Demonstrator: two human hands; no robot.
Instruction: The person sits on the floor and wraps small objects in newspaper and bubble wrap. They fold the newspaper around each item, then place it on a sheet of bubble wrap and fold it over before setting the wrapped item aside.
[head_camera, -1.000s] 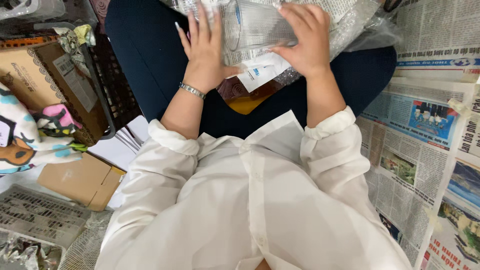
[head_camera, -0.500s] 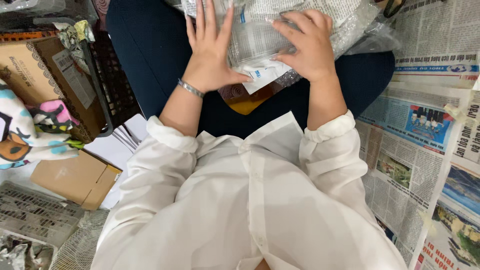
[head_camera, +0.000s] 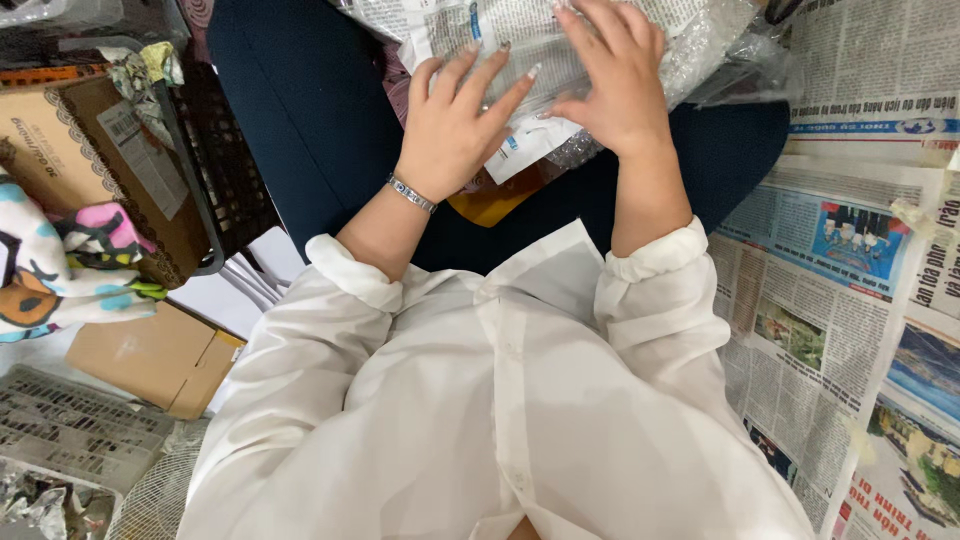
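Newspaper (head_camera: 850, 300) covers the floor on the person's right; white shirt (head_camera: 500, 400) fills the lower frame, dark trousers (head_camera: 300, 120) above it. On the left: cardboard box (head_camera: 70, 150) inside a black crate (head_camera: 215, 170), a flat brown carton (head_camera: 150, 355) below it, patterned cloth (head_camera: 60, 260) over the box edge.

Bundle (head_camera: 560, 50) sits on the lap, top centre: something wrapped in bubble wrap with printed paper and a clear bag (head_camera: 740, 70) trailing off to the right. A white label (head_camera: 525, 150) hangs from its near edge. An amber item (head_camera: 495, 200) lies under it on the lap, touching; can't tell what it is.

Judgement on doing it well: looks like smoothing or wrapping the bundle. Keep both palms flat and the pressure even so the wrap doesn't spring back; hold one side down while the other tucks the loose flap; don't trap the label in the fold.

Left hand (head_camera: 455, 130): fingers spread, laid flat on the bundle's near-left side, wrist cocked back, bracelet (head_camera: 412, 193) on it. Not pinching anything.

Right hand (head_camera: 615, 85): palm down on top of the bundle, fingers a bit curled and close together, pressing. Whether the fingertips grip an edge underneath, can't tell.

Both forearms bare, sleeves pushed up to the elbows.
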